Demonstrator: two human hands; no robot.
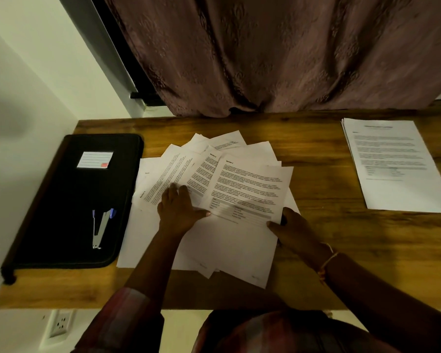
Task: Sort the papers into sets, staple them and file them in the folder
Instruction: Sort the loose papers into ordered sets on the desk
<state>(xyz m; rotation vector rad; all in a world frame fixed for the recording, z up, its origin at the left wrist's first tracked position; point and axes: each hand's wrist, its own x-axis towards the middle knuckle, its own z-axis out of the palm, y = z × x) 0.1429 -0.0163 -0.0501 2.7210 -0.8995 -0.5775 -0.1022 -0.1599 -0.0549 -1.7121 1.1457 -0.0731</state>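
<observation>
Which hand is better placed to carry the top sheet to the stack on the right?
Probably right. The right hand pinches the top sheet at its near corner, on the side nearer the stack. The left hand lies flat, pinning the spread papers.

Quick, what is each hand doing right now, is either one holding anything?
Left hand: open, pressing flat on the spread papers.
Right hand: pinches the lower corner of the top sheet.
</observation>
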